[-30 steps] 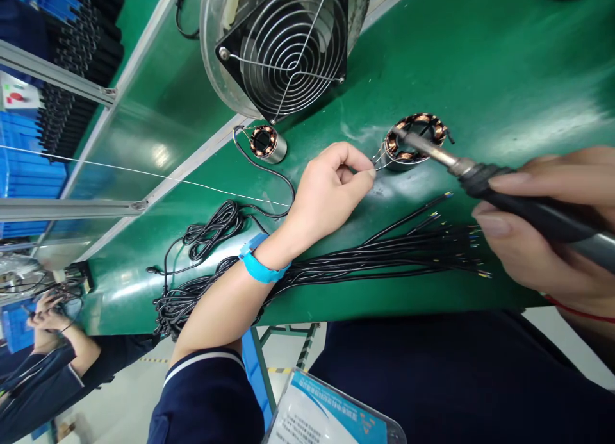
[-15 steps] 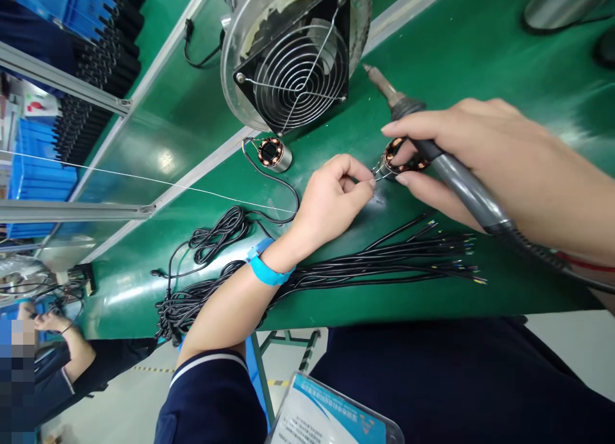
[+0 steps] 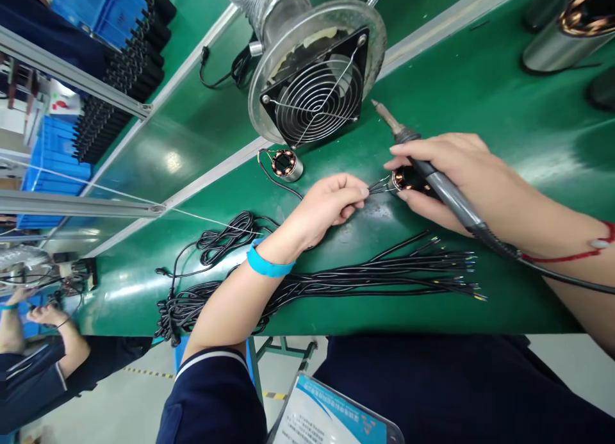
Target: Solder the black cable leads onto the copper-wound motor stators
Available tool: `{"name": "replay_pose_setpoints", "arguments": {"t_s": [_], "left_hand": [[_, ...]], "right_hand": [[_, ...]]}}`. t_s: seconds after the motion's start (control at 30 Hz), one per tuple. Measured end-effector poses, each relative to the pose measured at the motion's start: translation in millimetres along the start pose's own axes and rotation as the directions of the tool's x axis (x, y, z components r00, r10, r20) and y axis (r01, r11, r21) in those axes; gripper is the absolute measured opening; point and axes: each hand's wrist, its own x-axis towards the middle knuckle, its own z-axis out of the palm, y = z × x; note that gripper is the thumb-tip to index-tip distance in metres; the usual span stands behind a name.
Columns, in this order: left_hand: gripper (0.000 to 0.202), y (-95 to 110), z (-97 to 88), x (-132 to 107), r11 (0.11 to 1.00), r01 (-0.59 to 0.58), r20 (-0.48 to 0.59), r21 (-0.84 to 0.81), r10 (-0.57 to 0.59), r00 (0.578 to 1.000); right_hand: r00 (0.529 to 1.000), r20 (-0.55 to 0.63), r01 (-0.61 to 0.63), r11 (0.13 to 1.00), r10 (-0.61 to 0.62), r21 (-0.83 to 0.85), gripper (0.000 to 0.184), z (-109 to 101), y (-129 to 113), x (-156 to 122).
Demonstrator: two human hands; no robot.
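Soldering iron (image 3: 444, 191) swung aside, right hand (image 3: 475, 175) half hiding stator (image 3: 400, 180)

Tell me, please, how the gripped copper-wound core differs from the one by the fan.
The gripped core is partly covered by the right hand; the core by the fan stands uncovered. The gripped core's wires reach the left hand; the other core's lead to a black cable. Both show copper windings.

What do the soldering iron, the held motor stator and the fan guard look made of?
Soldering iron: probably plastic grip, smooth and grey; dull metal tip. Motor stator: likely copper windings, glossy orange. Fan guard: metal wire, perhaps steel, from its silvery glints.
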Motion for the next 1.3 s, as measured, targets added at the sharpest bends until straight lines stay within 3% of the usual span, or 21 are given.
{"name": "replay_pose_setpoints", "arguments": {"t_s": [0.13,0.33,0.57,0.73,1.03,1.17,1.3], "left_hand": [[0.019,0,-3.0,2,0.999,0.004,-0.029,-0.054,-0.005,1.000],[0.020,0,7.9,0,0.998,0.032,-0.083,-0.058,-0.037,0.996],[0.015,-2,2.2,0,0.989,0.072,0.068,-0.130,-0.064,0.996],[0.018,-2,8.5,0,0.991,0.062,0.018,-0.120,-0.060,0.998],[0.025,-2,4.7,0,0.990,0.059,0.030,-0.131,-0.056,0.998],[0.024,-2,4.6,0,0.990,0.037,0.028,-0.134,-0.034,0.999],[0.023,-3,3.8,-1,0.990,0.012,0.048,-0.139,-0.005,0.999]], "right_hand": [[0.999,-0.019,0.046,0.999,-0.046,0.013,0.053,0,-7,-2],[0.999,-0.020,0.038,0.999,-0.037,0.036,0.054,-2,-17,-3],[0.997,-0.076,0.034,0.999,-0.033,0.011,0.049,4,-20,-1],[0.996,-0.081,0.028,0.999,-0.026,0.023,0.048,4,-19,0],[0.991,-0.124,-0.043,0.998,0.048,0.042,0.050,-5,-21,-3],[0.994,-0.111,-0.016,0.997,0.024,0.070,0.047,-1,-18,-3],[0.990,-0.117,-0.070,0.990,0.084,0.122,0.045,4,-20,-1]]}}
